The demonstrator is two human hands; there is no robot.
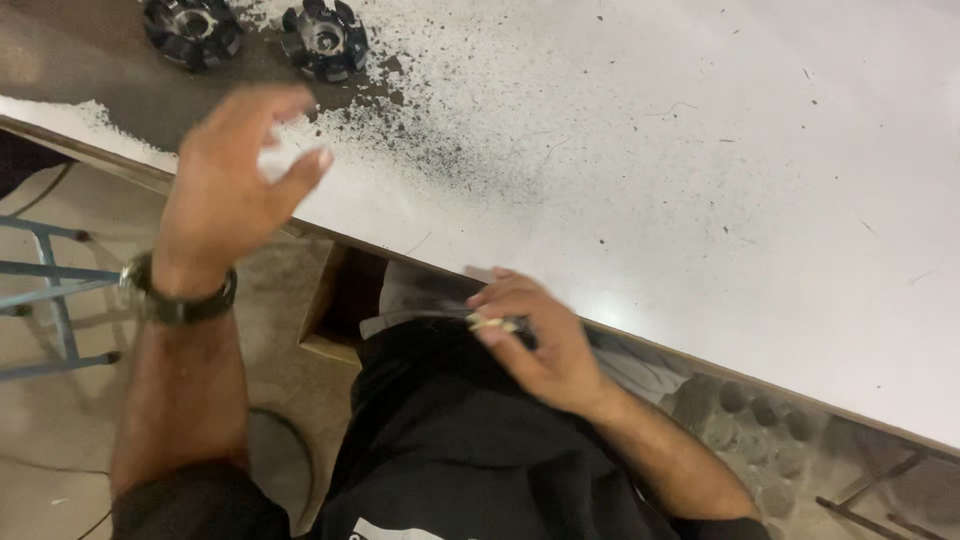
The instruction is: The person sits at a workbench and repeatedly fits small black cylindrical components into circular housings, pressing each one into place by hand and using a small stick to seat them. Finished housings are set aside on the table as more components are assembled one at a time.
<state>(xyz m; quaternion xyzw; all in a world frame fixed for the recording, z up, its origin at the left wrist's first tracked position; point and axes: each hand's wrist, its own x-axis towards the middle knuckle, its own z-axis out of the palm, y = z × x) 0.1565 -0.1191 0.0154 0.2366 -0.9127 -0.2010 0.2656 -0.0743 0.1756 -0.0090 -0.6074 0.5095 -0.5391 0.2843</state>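
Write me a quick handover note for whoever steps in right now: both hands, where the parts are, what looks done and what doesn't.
Left hand: raised over the near edge of the white table, fingers curled around something small and pale; blurred, so I cannot tell what it is.
Right hand: low at the table edge by the lap, pinching a small pale item between its fingertips.
Parts: two black round toothed parts sit side by side at the far left of the table, neither touched by a hand.
Table: dark powder is scattered around those parts.
Done or left: nothing looks fitted together; both black parts lie loose.
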